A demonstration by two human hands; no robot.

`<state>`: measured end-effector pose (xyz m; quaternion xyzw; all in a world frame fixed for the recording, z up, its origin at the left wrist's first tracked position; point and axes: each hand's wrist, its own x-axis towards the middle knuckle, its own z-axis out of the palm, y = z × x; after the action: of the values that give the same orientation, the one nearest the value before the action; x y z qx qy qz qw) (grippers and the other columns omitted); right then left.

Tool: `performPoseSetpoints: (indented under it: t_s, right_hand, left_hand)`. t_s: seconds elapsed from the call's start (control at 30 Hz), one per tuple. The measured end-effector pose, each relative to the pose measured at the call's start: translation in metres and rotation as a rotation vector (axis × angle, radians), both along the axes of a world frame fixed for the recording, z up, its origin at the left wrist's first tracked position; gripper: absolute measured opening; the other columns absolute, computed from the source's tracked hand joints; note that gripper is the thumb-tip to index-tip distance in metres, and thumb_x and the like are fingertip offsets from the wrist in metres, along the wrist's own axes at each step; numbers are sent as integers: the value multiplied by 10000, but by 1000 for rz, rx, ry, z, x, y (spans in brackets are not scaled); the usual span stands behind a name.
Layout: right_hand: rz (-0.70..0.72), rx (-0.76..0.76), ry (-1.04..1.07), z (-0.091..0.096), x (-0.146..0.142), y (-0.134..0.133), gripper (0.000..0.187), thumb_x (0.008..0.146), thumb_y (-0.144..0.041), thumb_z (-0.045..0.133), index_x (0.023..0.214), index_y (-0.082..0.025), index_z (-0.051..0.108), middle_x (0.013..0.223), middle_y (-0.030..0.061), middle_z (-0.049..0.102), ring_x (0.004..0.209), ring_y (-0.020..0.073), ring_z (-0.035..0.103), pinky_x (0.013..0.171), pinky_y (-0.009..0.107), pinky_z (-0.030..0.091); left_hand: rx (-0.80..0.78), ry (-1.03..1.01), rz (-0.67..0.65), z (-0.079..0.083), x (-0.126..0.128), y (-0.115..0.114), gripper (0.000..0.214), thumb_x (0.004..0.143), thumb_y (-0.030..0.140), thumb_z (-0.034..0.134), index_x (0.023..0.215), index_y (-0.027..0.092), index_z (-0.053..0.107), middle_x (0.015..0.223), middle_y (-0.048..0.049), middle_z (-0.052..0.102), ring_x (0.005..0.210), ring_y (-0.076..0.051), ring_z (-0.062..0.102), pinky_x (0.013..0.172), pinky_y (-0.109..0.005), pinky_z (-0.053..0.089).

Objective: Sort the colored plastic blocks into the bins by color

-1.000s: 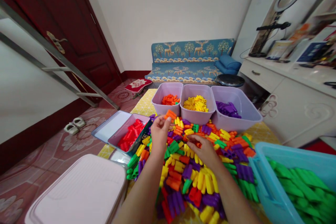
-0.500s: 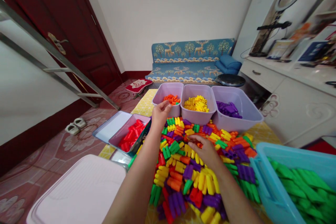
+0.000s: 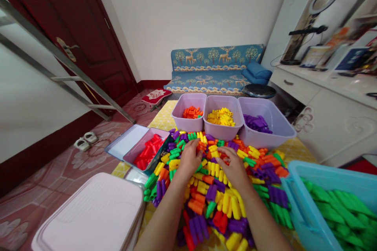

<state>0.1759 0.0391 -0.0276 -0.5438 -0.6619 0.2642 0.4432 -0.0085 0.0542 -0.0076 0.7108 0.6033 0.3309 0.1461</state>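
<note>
A heap of bullet-shaped plastic toy pieces (image 3: 211, 192) in yellow, orange, green, purple and red covers the table. My left hand (image 3: 190, 159) reaches into the far middle of it, fingers bent and apart beside some orange pieces (image 3: 202, 146). Just to the right, my right hand (image 3: 233, 166) rests low over the heap, thumb and fingers spread near yellow pieces (image 3: 214, 151). Neither hand visibly holds a piece; the undersides of the fingers are partly hidden. Behind the heap stand three lilac bins: one with orange pieces (image 3: 193, 112), one with yellow (image 3: 220, 117), one with purple (image 3: 257, 123).
At left, an open box (image 3: 129, 159) holds red pieces (image 3: 150, 151). A pale pink lid (image 3: 91, 213) lies at the near left. The turquoise bin (image 3: 306, 219) at right contains green pieces (image 3: 338, 208). Beyond are a blue sofa (image 3: 216, 76) and a ladder (image 3: 63, 64).
My left hand has come back from the rim of the orange-piece bin, down into the heap. My right hand stays nearly in place, its fingers slightly more spread.
</note>
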Motion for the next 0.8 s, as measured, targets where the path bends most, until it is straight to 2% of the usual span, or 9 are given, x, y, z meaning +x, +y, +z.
performPoseSetpoints:
  t_s: [0.13,0.3,0.43,0.53,0.63,0.7,0.8]
  right_hand:
    - [7,-70,-45,-1,0,0,463,789,-294,570,1242,-200,565,1237,117,601,1022,235,629,889,422,514]
    - [97,-92,-50,7,-4,-4,476,756,-241,592,1231,-215,577,1231,88,632,1104,237,602,991,437,450]
    - [151,-59,44,8,-6,-4,484,750,-211,581,1233,-215,573,1261,81,616,1150,221,582,1013,411,440]
    - [144,-43,78,5,-6,-3,461,756,-220,585,1217,-215,582,1257,84,617,1137,223,590,995,413,458]
    - [136,-77,121,2,-5,-2,456,767,-244,588,1221,-207,578,1200,95,650,1088,228,619,951,416,490]
    - [127,-92,137,1,-5,-2,445,774,-260,585,1214,-197,581,1177,103,661,1066,232,631,931,417,502]
    - [122,-92,130,0,-3,-1,419,779,-272,588,1189,-185,596,1178,111,659,1061,233,632,926,416,505]
  left_hand:
    - [-31,23,-46,-1,5,8,547,707,67,567,1246,160,593,1239,-124,630,1154,-283,567,1014,-449,431]
    - [-19,-66,-240,-3,6,4,554,671,31,573,1192,206,640,1178,-77,668,1101,-236,604,1002,-385,452]
    - [-47,-135,-249,-8,10,0,495,707,46,567,1171,195,651,1137,-57,694,1052,-223,628,966,-347,466]
    - [-29,-173,-224,-10,12,-1,384,759,116,586,1129,187,661,1105,-57,701,1014,-217,627,933,-337,460]
    - [-31,-210,-176,-11,13,-2,208,836,255,562,979,159,679,906,-38,706,828,-184,622,763,-280,467]
    - [-42,-231,-143,-10,12,-2,288,889,365,495,816,141,659,727,-11,643,679,-151,564,632,-242,415]
    - [-40,-250,-147,-7,12,-4,456,928,450,401,661,138,599,616,9,547,603,-125,495,580,-230,354]
